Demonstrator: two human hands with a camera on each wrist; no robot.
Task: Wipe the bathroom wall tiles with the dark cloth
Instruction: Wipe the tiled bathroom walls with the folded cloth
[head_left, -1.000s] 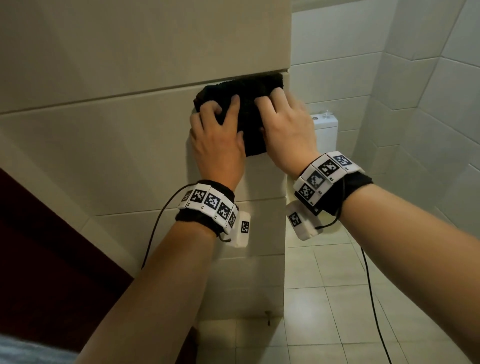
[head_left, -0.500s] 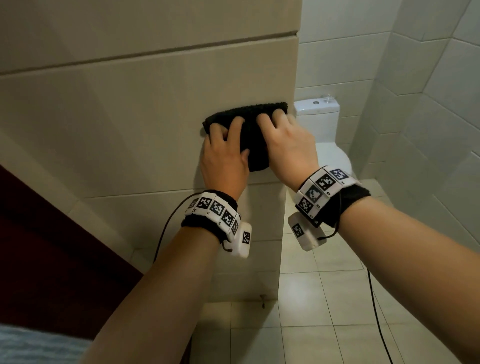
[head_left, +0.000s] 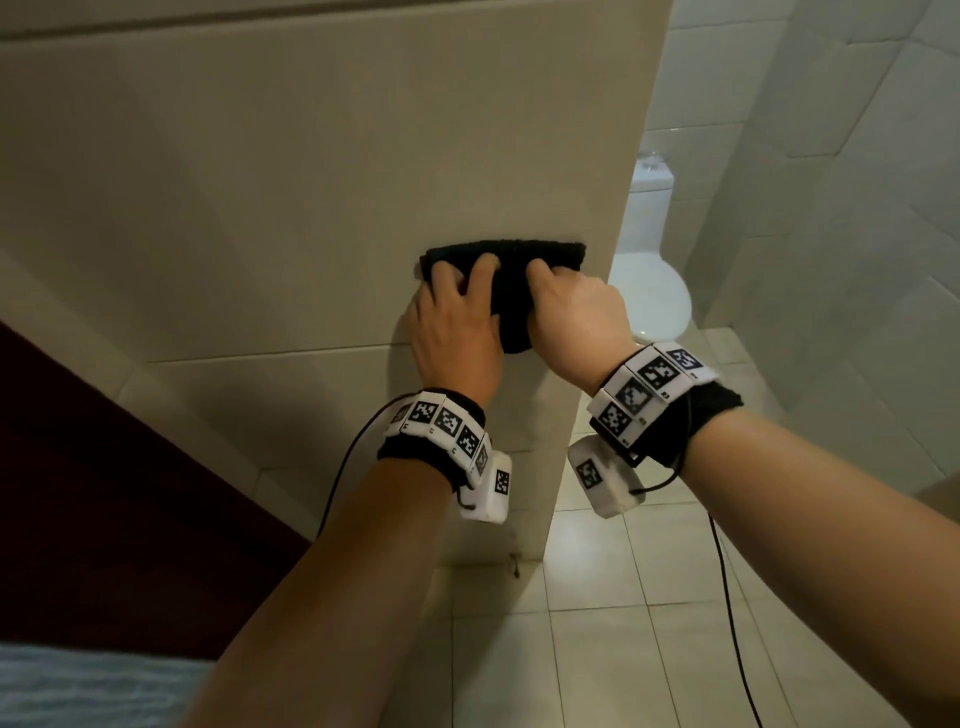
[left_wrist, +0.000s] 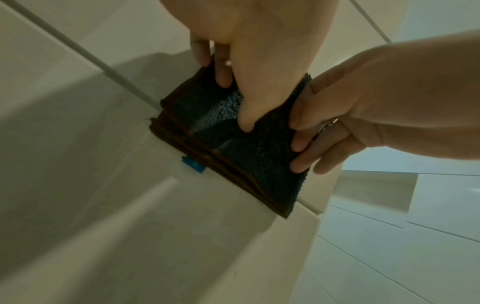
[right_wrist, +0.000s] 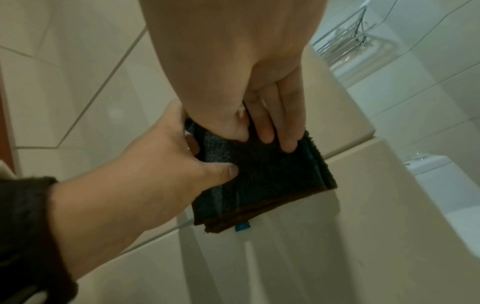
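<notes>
Two hands pressed the folded dark cloth (head_left: 506, 270) flat to the beige wall tiles (head_left: 260, 182) in the head view, probably to spread pressure; a toilet (head_left: 652, 291) stood beyond the corner. From the left wrist, the left hand (left_wrist: 259, 51) had straight fingers on the cloth, grasping nothing. From the right wrist, the right hand (right_wrist: 233, 61) lay likewise flat.

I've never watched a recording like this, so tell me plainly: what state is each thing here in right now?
dark cloth: folded in layers, flat against the wall.
left hand: fingers spread, presses the cloth.
right hand: presses the cloth beside the left.
wall tiles: beige, no dirt visible.
toilet: lid down.
</notes>
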